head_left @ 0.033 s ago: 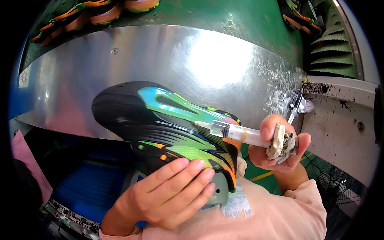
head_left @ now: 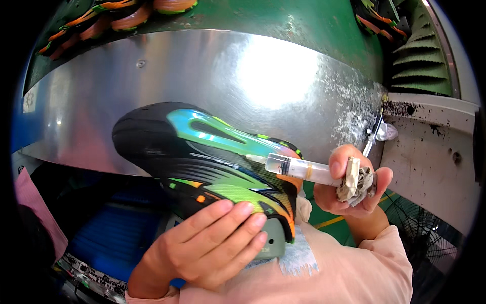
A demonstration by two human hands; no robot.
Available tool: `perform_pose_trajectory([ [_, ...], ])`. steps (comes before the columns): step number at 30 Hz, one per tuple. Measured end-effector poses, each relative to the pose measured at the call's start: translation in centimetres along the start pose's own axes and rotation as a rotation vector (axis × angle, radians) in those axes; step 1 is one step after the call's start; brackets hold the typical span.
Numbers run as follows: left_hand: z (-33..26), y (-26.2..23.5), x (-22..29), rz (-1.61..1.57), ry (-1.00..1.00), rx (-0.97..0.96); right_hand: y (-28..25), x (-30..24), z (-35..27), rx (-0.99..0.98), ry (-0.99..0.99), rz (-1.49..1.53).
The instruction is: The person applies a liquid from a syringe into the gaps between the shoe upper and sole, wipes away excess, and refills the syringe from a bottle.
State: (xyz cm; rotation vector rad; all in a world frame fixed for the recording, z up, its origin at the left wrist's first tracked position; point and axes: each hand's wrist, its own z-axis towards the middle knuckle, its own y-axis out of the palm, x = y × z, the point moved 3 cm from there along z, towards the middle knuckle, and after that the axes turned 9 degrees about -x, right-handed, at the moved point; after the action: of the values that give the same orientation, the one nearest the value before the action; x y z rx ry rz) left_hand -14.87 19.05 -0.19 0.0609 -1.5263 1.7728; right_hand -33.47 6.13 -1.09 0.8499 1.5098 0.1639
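Observation:
My left hand (head_left: 217, 243) is closed around the heel end of a sports shoe (head_left: 223, 177) in black, green and orange, fitted on a grey-green shoe last (head_left: 274, 240). The shoe lies tilted on its side, toe to the left, with its sole turned upward. In my right hand (head_left: 354, 177) is a clear plastic syringe (head_left: 304, 168). Its pale nozzle points left and sits at or just over the shoe's lower side; whether it touches, I cannot tell. Crumpled, dirty whitish wrapping (head_left: 356, 183) covers the syringe's back end, between the fingers and thumb.
Beyond the shoe runs a shiny metal ledge (head_left: 167, 71) along a green belt (head_left: 263, 17). Shoes (head_left: 129, 20) stand far left; another (head_left: 377, 23) lies by green hanging flaps (head_left: 422, 63). A thin black-and-white tool (head_left: 373, 134) leans at the right. A fan (head_left: 422, 230) stands low right.
The shoe and my left hand have shifted slightly to the left. My right hand and the syringe are almost unmoved.

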Motion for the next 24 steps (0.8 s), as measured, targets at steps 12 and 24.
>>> perform_pose_trajectory([
  [12,-6.3,-1.1,-5.4,0.082,0.087,0.055,3.2,1.2,2.7,0.122,-0.035,0.043],
  [24,-3.0,-0.8,-5.4,0.108,0.161,0.077,6.8,-5.6,8.0,0.546,0.414,-0.424],
])
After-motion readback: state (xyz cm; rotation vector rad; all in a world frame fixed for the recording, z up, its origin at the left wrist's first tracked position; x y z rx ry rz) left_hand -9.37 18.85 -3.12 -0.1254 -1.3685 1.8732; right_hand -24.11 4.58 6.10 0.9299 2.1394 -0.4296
